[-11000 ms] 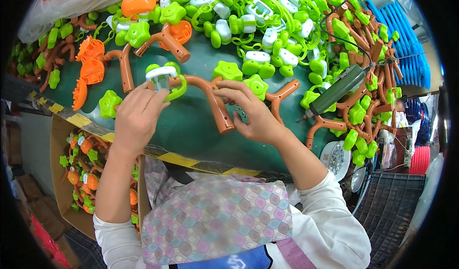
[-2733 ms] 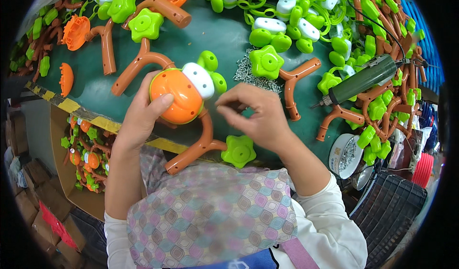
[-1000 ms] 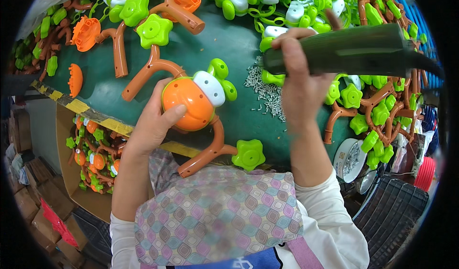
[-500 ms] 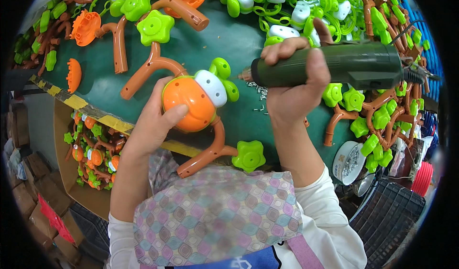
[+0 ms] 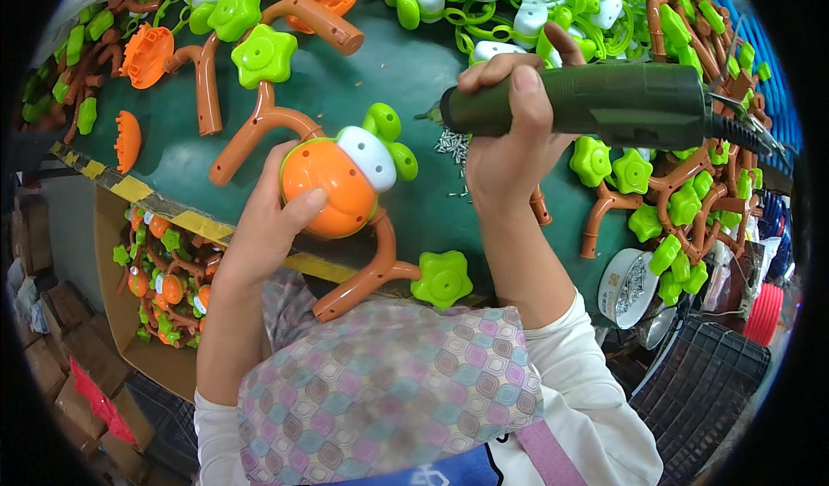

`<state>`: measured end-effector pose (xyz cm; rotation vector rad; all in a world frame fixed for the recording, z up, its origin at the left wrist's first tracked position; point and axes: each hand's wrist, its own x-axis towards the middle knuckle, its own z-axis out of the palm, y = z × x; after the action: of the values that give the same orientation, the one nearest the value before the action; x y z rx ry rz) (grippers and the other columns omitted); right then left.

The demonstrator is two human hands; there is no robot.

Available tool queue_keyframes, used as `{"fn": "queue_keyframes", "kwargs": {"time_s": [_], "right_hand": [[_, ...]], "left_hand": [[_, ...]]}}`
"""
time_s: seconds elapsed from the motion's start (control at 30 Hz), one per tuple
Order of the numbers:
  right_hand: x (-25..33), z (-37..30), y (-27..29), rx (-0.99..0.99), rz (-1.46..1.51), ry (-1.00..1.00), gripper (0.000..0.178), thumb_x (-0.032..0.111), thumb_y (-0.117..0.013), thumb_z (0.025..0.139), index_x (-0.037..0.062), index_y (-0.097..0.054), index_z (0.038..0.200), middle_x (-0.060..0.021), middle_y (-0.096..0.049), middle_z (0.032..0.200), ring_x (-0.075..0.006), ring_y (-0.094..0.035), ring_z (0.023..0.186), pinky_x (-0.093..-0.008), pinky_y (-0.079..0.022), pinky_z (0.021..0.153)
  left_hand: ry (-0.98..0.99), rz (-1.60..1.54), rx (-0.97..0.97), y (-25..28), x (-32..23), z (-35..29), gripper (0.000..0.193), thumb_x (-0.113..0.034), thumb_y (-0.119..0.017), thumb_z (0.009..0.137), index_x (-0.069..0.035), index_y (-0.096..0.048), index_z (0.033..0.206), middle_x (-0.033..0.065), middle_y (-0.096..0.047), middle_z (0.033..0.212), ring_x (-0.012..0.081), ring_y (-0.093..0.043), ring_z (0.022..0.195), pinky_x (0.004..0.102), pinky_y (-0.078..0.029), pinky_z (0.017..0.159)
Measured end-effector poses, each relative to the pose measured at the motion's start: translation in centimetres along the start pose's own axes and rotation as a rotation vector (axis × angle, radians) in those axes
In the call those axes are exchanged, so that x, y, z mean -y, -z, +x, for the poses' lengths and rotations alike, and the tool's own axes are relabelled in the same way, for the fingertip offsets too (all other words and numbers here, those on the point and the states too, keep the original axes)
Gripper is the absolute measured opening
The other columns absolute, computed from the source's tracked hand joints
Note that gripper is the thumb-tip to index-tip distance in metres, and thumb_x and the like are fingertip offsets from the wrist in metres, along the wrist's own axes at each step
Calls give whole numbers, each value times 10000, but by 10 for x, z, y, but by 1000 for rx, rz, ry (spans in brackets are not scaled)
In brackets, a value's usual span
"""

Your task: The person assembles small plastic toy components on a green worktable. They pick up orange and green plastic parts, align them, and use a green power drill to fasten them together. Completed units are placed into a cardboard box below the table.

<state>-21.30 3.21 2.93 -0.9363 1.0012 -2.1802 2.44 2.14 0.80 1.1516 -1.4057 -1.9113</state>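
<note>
My left hand (image 5: 273, 211) is wrapped round the side of an orange plastic toy body (image 5: 326, 194), its thumb on top. The body carries a white piece (image 5: 367, 158) with green lobes (image 5: 395, 142) and several small holes. Brown branch-shaped limbs (image 5: 373, 266) extend from it, one up left and one toward me; green star-shaped knobs (image 5: 441, 280) cap branch ends. In my right hand (image 5: 518, 132) is a dark green electric screwdriver (image 5: 617, 102), level above the table and pointing left. Its tip is blurred, apart from the toy. Loose screws (image 5: 452, 145) lie below it.
A green and white heap of parts (image 5: 527, 11) covers the table's far side. Brown branches with green knobs (image 5: 682, 201) crowd the right, beside a white tub of screws (image 5: 627, 287). Orange shells (image 5: 148, 56) lie at left. A cardboard box (image 5: 164, 361) of similar toys stands below the striped edge.
The screwdriver has lifted slightly away from me, uncovering more of the screw pile. My left hand keeps its hold on the toy body. The whole view has shifted a little.
</note>
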Motion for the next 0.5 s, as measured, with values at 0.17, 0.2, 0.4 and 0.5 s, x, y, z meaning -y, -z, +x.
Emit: {"fn": "queue_keyframes", "kwargs": {"time_s": [0.17, 0.2, 0.4, 0.5], "right_hand": [[27, -19, 9, 163, 519, -171, 687, 483, -569, 969, 35, -323, 1428, -102, -596, 818, -230, -610, 671, -435, -528, 721], [34, -23, 11, 230, 510, -229, 822, 656, -569, 931, 53, -325, 1432, -106, -596, 818, -235, -618, 685, -425, -533, 718], [48, -47, -10, 463, 133, -283, 853, 735, -625, 862, 53, -388, 1318, -91, -597, 828, -224, -623, 707, -412, -540, 701], [36, -39, -8, 686, 158, -206, 790, 667, -737, 820, 55, -419, 1205, -109, -616, 827, -236, -640, 712, -398, -556, 695]], "left_hand": [[1, 18, -20, -1, 2, 1, 667, -319, -695, 923, -20, -386, 1433, 111, -571, 1248, 181, -568, 1147, 343, -475, 1011], [-8, 22, -21, -1, 3, 2, 664, -321, -695, 924, -20, -388, 1430, 110, -572, 1245, 181, -570, 1144, 342, -479, 1006], [16, -23, -2, -1, -1, 3, 626, -295, -685, 948, -11, -388, 1420, 113, -577, 1236, 178, -581, 1120, 338, -502, 979], [3, -17, -9, -2, 3, 6, 604, -278, -678, 954, -7, -393, 1412, 116, -578, 1236, 176, -582, 1120, 340, -499, 984]]}}
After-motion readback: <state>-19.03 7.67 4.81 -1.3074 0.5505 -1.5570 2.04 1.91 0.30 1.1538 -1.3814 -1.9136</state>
